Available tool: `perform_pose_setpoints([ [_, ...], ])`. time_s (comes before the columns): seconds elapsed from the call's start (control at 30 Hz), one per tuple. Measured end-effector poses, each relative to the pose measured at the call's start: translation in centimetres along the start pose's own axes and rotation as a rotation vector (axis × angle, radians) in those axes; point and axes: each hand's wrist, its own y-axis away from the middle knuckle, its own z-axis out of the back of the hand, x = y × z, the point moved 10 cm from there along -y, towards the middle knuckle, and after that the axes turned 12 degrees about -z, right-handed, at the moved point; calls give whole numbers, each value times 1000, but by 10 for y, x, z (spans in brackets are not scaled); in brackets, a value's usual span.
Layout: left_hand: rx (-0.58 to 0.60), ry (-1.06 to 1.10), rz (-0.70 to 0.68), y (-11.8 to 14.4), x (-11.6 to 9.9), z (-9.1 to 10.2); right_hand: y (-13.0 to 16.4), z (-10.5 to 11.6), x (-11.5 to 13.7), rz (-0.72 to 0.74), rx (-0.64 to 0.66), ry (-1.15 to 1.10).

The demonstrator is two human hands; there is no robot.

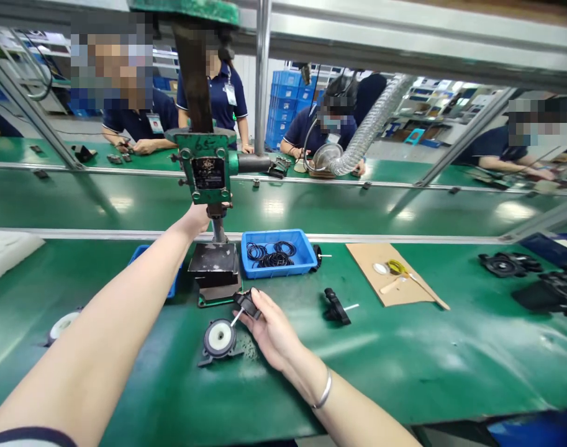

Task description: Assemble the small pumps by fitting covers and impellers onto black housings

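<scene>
"65" [202, 143] — on the green press [206, 167]

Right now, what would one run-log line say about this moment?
left hand: partly hidden behind green press | right hand: holding black part with white rod | nearby: white-centred round part, blue bin holding black rings

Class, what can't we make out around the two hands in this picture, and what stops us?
All in the head view:
Left hand: fingers mostly hidden behind the green metal press, so its grip cannot be told.
Blue plastic tray at left: contents hidden by the left forearm.
Round black part with white centre, far left: partly covered by that forearm.
Black plastic piece with white rod: partly covered by the right hand.
Dark rectangular plate on the press: lettering too small.
</scene>
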Motion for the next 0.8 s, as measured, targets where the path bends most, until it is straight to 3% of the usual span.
perform_pose_setpoints([
  [0.2,50,-45,-45,1,4,4,3,-2,-5,-76,51,-139],
  [0.4,97,-137,-53,-6,16,4,-2,0,-12,-151,20,-183],
  [0.5,82,-219,-65,-2,8,4,-3,3,-11,-183,2,-166],
  [0.63,119,-399,-38,17,-19,19,-2,10,3,-176,-49,-161],
  [0.73,340,-600,53,50,-32,22,0,14,21,-116,-84,-180],
  [0.8,709,-811,58,83,-29,3,1,15,27,-96,-88,-193],
])
